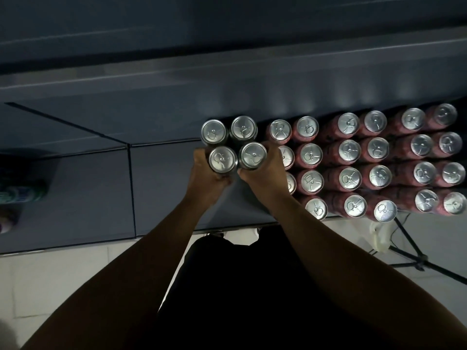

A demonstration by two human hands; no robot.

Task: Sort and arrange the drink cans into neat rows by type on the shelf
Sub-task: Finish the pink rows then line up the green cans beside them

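Fingers of the left hand curl round a dark silver-topped drink can; the right hand grips a second dark can touching it. Both stand just before a back pair of dark cans. Beside them are rows of pink aluminium cans, all on the dark grey shelf.

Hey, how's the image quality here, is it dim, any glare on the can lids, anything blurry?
Head view: dim overall, forearms nearly black; silver lids of the pink cans glare and throw pale reflections on the back wall; objects at the left edge are smeared, while the dark cans gripped by the left hand and right hand look sharp.
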